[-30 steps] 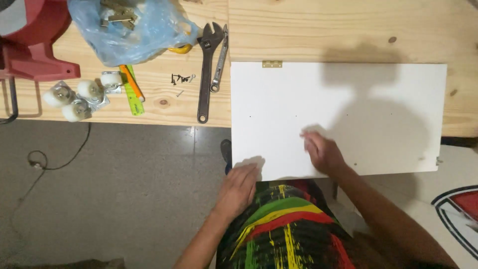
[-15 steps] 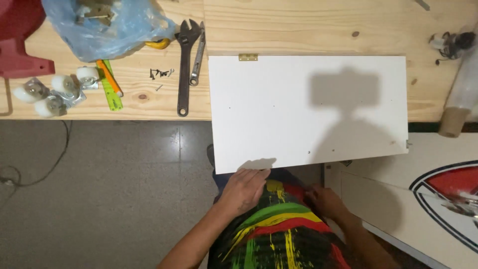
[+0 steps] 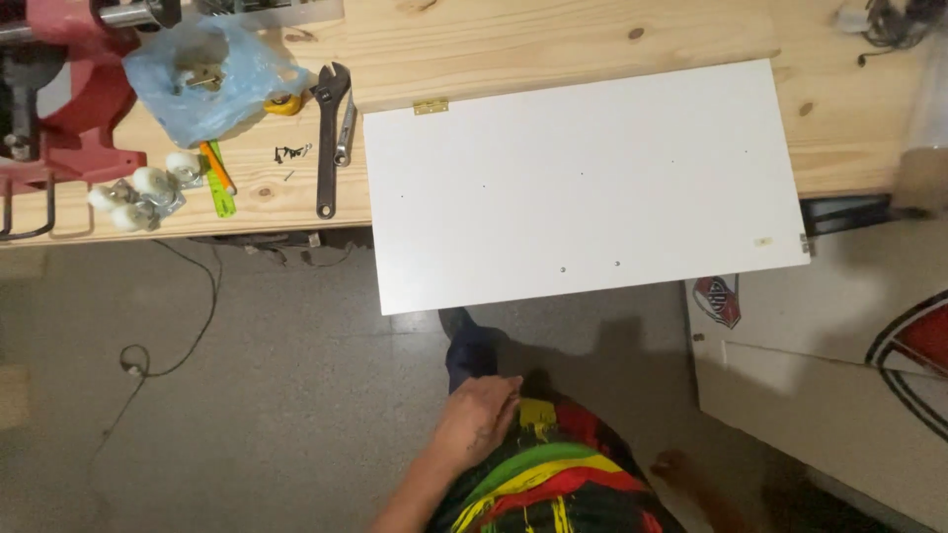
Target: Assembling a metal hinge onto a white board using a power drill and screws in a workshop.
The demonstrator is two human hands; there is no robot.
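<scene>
An adjustable wrench (image 3: 328,138) lies on the wooden bench (image 3: 553,39) beside a blue plastic bag (image 3: 212,89). White caster wheels (image 3: 138,192) sit near a red vise (image 3: 69,99)

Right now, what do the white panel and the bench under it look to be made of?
The white panel looks like laminated board: smooth matte white face, small drilled holes, a brass-coloured hinge on its far edge. The bench is bare light wood, probably pine, with visible grain and knots.

A board (image 3: 592,188) lies on the tabletop (image 3: 592,39), overhanging its near edge. Left of it lie wrenches (image 3: 331,138), then a plastic bag (image 3: 212,84) and caster wheels (image 3: 138,192).
</scene>
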